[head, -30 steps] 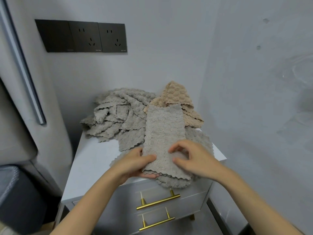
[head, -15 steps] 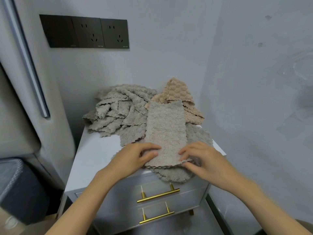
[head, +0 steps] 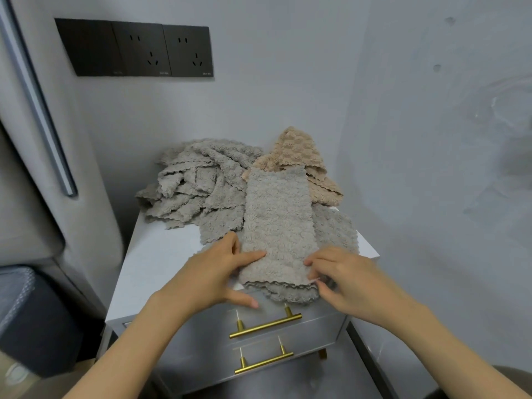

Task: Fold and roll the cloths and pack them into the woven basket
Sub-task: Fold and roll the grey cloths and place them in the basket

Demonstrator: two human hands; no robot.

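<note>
left hand (head: 213, 273) flat, straight fingers pressing the left edge of the folded grey cloth (head: 277, 226). right hand (head: 352, 279) pinches its near right corner. cloth lies lengthwise on the white nightstand (head: 149, 263). socket panel (head: 138, 47) print illegible.

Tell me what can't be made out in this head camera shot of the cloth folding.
- No woven basket anywhere in the head view.
- Near right corner of the folded grey cloth: covered by the right hand.
- Number of cloths in the grey pile: they overlap, bunched together.
- Dark object at lower left: cut off by the frame edge, blurred.
</note>
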